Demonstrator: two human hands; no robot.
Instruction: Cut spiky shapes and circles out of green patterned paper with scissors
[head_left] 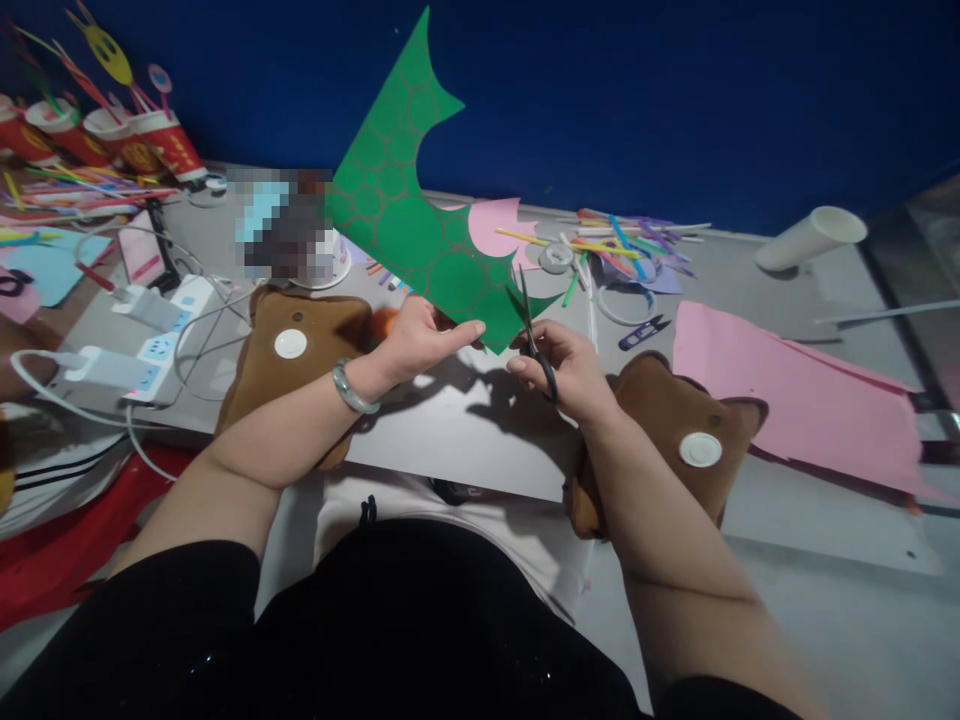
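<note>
A sheet of green paper, marked with circles of several sizes, stands raised above the table, its right side cut into curved notches. My left hand pinches its lower edge, thumb on top. In my right hand is a pair of scissors with black handles. The blades point away from me and lie at the paper's lower right part, against a curved strip there. Whether the blades are fully closed is hard to make out.
Brown cushions lie under both forearms. Pink paper and a white tube are at right. Coloured sticks, a tape roll and snips lie behind. A power strip with cables sits left, near decorated cups.
</note>
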